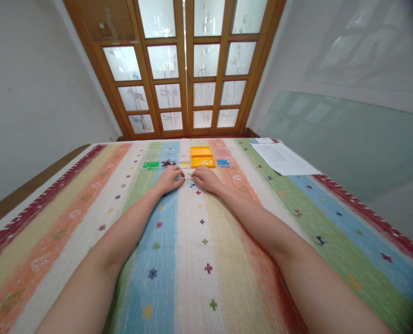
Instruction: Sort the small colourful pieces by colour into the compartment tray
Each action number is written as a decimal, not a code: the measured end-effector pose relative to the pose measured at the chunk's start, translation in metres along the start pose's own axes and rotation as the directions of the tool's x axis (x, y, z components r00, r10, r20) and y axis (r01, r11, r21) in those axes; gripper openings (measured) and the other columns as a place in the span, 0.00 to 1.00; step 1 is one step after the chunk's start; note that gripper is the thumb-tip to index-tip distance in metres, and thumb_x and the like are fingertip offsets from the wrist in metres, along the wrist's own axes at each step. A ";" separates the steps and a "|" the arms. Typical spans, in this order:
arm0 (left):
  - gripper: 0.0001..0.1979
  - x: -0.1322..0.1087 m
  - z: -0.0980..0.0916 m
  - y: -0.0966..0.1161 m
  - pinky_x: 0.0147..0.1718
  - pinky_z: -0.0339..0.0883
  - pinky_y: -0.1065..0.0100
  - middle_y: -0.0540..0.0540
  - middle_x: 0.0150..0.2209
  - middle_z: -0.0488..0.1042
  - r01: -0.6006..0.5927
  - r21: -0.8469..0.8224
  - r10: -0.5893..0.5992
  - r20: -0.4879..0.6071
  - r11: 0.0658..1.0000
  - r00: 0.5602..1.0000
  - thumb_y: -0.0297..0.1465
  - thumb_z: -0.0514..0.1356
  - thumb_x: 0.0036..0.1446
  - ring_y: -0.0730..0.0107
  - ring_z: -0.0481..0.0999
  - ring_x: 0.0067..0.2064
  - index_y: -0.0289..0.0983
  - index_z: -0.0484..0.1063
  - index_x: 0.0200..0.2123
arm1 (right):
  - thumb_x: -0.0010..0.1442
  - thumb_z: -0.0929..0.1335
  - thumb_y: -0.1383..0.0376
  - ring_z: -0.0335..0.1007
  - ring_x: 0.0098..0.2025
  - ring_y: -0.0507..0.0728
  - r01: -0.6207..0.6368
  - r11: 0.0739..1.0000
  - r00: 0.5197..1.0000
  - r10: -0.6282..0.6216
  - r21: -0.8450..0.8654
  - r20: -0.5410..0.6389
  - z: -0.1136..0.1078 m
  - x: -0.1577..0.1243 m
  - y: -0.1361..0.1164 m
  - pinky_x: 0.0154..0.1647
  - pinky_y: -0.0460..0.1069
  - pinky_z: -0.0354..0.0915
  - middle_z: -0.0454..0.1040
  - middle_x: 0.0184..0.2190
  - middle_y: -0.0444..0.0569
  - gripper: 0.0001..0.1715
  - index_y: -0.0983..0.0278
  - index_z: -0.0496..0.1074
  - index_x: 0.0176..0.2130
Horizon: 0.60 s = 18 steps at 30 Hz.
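Note:
My left hand (170, 179) rests low over the striped tablecloth, its fingers curled and the fingertips drawn together. Facing it across a small gap is my right hand (205, 179), also with bent fingers pressed together. Whatever either one pinches is too small to make out. A tiny green piece (189, 174) lies between the hands, and a small blue piece (191, 185) shows just under the right fingertips. Beyond the hands stands an open orange case (201, 151) with small pale pieces inside. Clear boxes with green pieces (151, 165), dark red pieces (168, 163) and blue pieces (223, 163) flank it.
A small clear box with yellow pieces (184, 164) sits left of the orange case. Printed paper sheets (283, 159) lie at the far right of the table. Past the table's far edge are wooden doors (189, 83) with glass panes; a glass panel (345, 144) leans at the right wall.

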<state>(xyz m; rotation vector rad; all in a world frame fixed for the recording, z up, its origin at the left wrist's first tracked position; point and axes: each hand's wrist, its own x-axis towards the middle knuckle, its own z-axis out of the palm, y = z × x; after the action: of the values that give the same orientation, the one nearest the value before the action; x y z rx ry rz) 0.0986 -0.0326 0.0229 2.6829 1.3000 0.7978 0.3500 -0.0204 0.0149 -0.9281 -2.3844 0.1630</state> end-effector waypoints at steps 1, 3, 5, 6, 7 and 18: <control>0.10 0.000 -0.001 0.001 0.56 0.67 0.54 0.41 0.46 0.78 -0.012 -0.004 0.012 0.003 1.000 1.000 0.35 0.61 0.64 0.55 0.75 0.52 0.40 0.81 0.42 | 0.71 0.68 0.67 0.72 0.51 0.61 -0.003 1.000 1.000 0.003 -0.001 -0.003 0.000 0.000 0.001 0.55 0.54 0.65 0.80 0.45 0.55 0.10 0.64 0.81 0.46; 0.10 -0.001 -0.001 0.002 0.55 0.68 0.55 0.42 0.45 0.78 -0.046 -0.020 0.047 0.037 0.999 0.998 0.34 0.61 0.64 0.56 0.75 0.50 0.40 0.81 0.43 | 0.71 0.68 0.67 0.72 0.50 0.61 -0.011 1.000 1.000 0.011 0.001 -0.008 0.001 0.000 0.002 0.55 0.54 0.65 0.80 0.45 0.54 0.10 0.64 0.81 0.46; 0.10 -0.002 -0.001 0.002 0.53 0.68 0.56 0.43 0.43 0.79 -0.076 -0.028 0.078 0.076 0.997 0.994 0.33 0.60 0.65 0.57 0.75 0.49 0.40 0.81 0.45 | 0.71 0.68 0.68 0.72 0.51 0.60 -0.018 1.000 1.000 0.018 0.012 -0.007 0.000 -0.001 0.001 0.55 0.54 0.65 0.80 0.45 0.54 0.10 0.63 0.81 0.46; 0.11 -0.002 -0.002 0.002 0.53 0.68 0.56 0.43 0.43 0.79 -0.084 -0.024 0.086 0.088 0.996 0.992 0.33 0.60 0.65 0.57 0.75 0.48 0.41 0.81 0.45 | 0.71 0.68 0.68 0.72 0.51 0.60 -0.022 1.000 1.000 0.022 0.019 -0.006 0.000 -0.001 0.001 0.55 0.54 0.65 0.80 0.45 0.54 0.10 0.63 0.81 0.46; 0.11 -0.002 -0.002 0.002 0.53 0.68 0.56 0.43 0.43 0.79 -0.091 -0.013 0.092 0.097 0.996 0.991 0.33 0.59 0.66 0.57 0.75 0.48 0.41 0.82 0.45 | 0.71 0.68 0.68 0.72 0.51 0.60 -0.025 0.999 1.000 0.026 0.025 -0.004 -0.001 -0.001 0.000 0.55 0.54 0.65 0.80 0.45 0.54 0.10 0.63 0.82 0.46; 0.16 0.003 -0.009 0.015 0.56 0.66 0.53 0.40 0.44 0.81 -0.144 0.097 0.125 0.178 0.985 0.976 0.35 0.55 0.69 0.54 0.75 0.50 0.42 0.84 0.44 | 0.71 0.68 0.68 0.72 0.50 0.60 -0.049 0.999 0.999 0.049 0.015 0.020 -0.002 0.000 -0.002 0.55 0.54 0.64 0.81 0.46 0.54 0.11 0.64 0.82 0.46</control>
<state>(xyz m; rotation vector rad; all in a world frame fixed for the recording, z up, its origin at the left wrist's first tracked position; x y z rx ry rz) 0.1064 -0.0422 0.0363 2.8766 1.1657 0.5048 0.3500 -0.0223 0.0176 -0.9825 -2.3763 0.2104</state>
